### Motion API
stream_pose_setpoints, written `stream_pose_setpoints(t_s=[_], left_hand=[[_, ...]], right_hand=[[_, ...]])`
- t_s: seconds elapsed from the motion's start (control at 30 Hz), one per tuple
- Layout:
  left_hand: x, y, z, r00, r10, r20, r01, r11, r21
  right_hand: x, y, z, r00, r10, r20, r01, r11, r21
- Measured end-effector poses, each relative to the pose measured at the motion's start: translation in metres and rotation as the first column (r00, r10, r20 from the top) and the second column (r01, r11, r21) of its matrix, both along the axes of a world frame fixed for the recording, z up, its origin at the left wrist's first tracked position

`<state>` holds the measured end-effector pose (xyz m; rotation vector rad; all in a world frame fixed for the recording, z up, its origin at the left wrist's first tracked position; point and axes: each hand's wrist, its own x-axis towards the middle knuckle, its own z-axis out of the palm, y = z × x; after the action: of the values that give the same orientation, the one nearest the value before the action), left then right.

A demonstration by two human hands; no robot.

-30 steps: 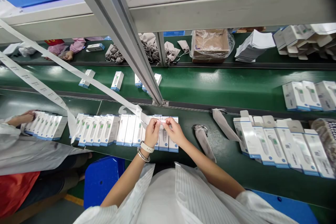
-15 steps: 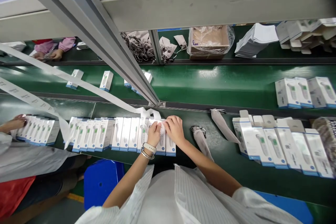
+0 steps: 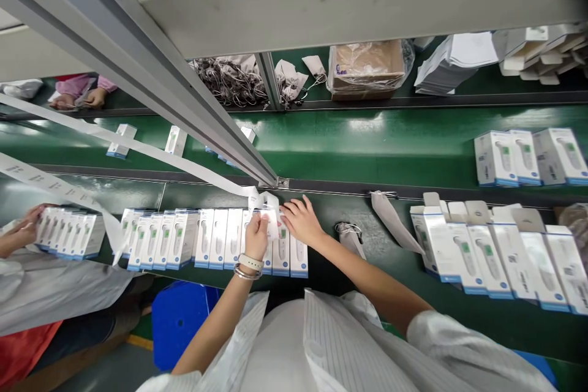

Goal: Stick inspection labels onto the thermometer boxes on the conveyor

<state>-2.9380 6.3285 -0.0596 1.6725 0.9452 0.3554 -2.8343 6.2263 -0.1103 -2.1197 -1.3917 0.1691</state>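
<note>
My left hand, with a pale band and metal bangles at the wrist, is closed in a pinch on the end of a white label strip. The strip curls up just above that hand. Below it stands a row of white and blue cartons, each printed with a handheld thermometer. My right hand is over the row's right end, fingers apart and fingertips close to the strip; a small label there is too indistinct to make out. Grey drawstring pouches lie to its right.
Open-flapped cartons stand at the right. Beyond is a green conveyor carrying cartons. A metal post slants across the view. At left, a co-worker's hand touches more cartons. A blue stool is below the bench.
My left hand has shifted slightly left and down with the strip. My right hand has come away from it, and its fingers have spread. The view has shifted a little.
</note>
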Motion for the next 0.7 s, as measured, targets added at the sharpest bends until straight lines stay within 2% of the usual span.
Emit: stream_pose_setpoints(t_s=[0.1,0.17,0.27,0.37,0.43,0.5,0.6,0.7], left_hand=[[-0.006,0.011,0.017,0.998,0.009,0.065,-0.004,0.997,-0.076],[-0.005,0.016,0.026,0.994,-0.024,0.102,0.041,0.986,-0.161],[0.002,0.019,0.029,0.993,-0.105,0.049,0.116,0.913,-0.391],[0.009,0.016,0.019,0.987,-0.143,-0.069,0.081,0.829,-0.554],[0.012,0.011,0.008,0.987,-0.124,-0.106,0.038,0.807,-0.59],[0.012,0.007,-0.001,0.989,-0.092,-0.112,0.004,0.789,-0.614],[0.013,0.0,-0.012,0.994,-0.048,-0.1,-0.024,0.792,-0.61],[0.014,-0.005,-0.016,0.997,-0.021,-0.08,-0.03,0.812,-0.583]], right_hand=[[-0.019,0.025,0.004,0.996,0.082,0.032,-0.082,0.997,-0.016],[-0.04,0.041,0.006,0.988,0.156,-0.014,-0.156,0.988,0.0],[-0.072,0.051,0.008,0.97,0.215,-0.117,-0.212,0.977,0.039],[-0.091,0.031,0.007,0.945,0.282,-0.162,-0.269,0.958,0.098],[-0.094,0.004,0.006,0.923,0.354,-0.151,-0.332,0.931,0.149],[-0.089,-0.025,0.005,0.918,0.373,-0.138,-0.347,0.92,0.182],[-0.069,-0.059,0.005,0.945,0.277,-0.176,-0.241,0.95,0.201],[-0.041,-0.07,0.005,0.978,0.072,-0.195,-0.033,0.98,0.195]])
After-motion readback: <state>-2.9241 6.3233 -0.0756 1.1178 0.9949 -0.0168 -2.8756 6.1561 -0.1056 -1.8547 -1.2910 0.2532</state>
